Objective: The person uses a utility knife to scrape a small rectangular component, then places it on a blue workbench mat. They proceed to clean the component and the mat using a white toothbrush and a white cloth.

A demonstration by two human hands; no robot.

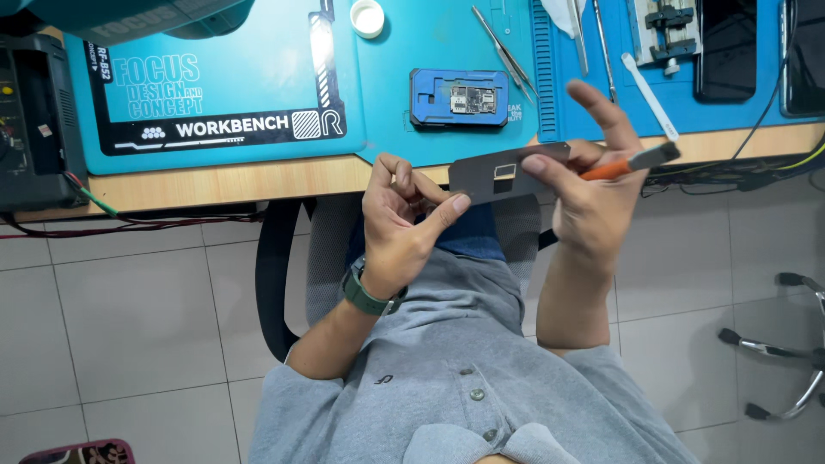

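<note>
Held level above the lap, just off the worktop [258,182] edge: a thin dark metal stencil plate [494,174] with a small rectangular window, pinched between both hands, probably to steady it for a close look. Left hand [400,225] curled, thumb tip pressed under the plate's near corner, other fingers folded in. Right hand [589,185] gripped the plate's far end with the thumb and also clamped an orange-handled scraper tool [632,163] across the palm, index finger raised free. Laid on the blue work mat [404,103]: a blue fixture jig [458,97] with a small circuit board [473,100] seated in its recess, likely so it could not slide. Beside it lay tweezers [503,53]; near the mat's far edge, a small white cap [368,17], contents not discernible
</note>
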